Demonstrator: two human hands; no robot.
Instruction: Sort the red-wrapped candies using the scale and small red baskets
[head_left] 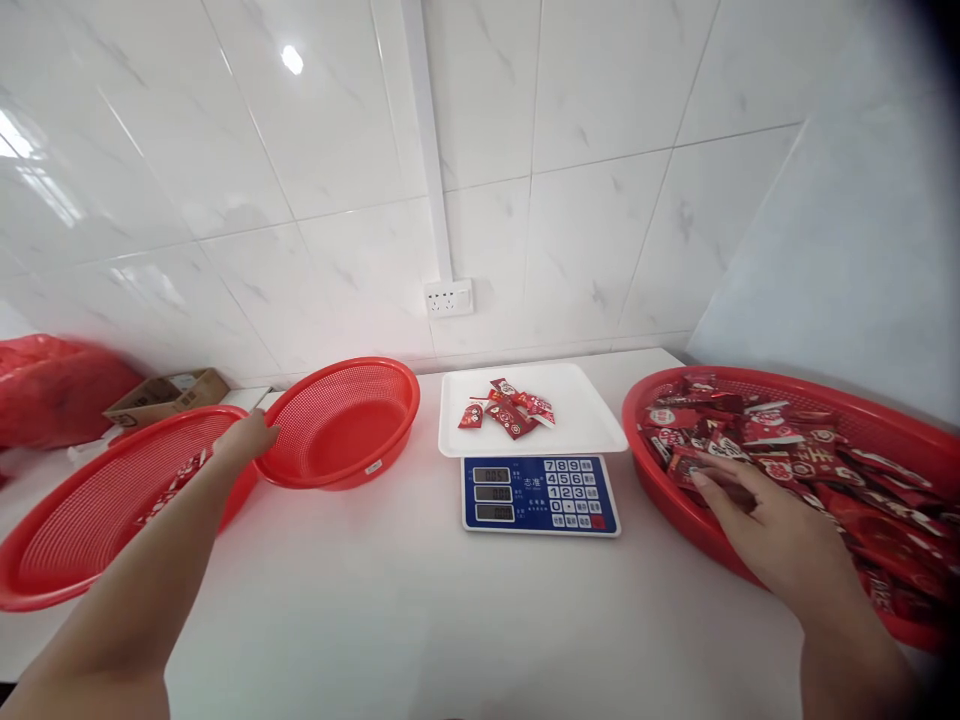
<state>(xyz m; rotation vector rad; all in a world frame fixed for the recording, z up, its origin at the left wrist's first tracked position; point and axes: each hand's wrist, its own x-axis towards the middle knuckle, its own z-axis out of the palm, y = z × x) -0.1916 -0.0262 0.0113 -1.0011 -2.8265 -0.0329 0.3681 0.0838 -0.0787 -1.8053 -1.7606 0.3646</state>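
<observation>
Packets (810,462) lie in the big basket (694,532) at 4 o'clock, likely light and slippery: pinch an end. Right hand (772,530), half curled, touches them; left hand (244,441) meets the small basket's (345,430) rim, 8 o'clock. I can't tell either grip.

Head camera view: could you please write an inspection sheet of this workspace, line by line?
Surface: white table, smooth.
Job's things: scale with red packets on its white tray; more packets in the right basket; middle basket left of the scale.
Clutter: red bag and cardboard box, far left.
Hands: left hand at the middle basket's rim; right hand at packets in the right basket; grips unclear.
Cables: nothing seen.
Surroundings: tiled wall with socket.
</observation>
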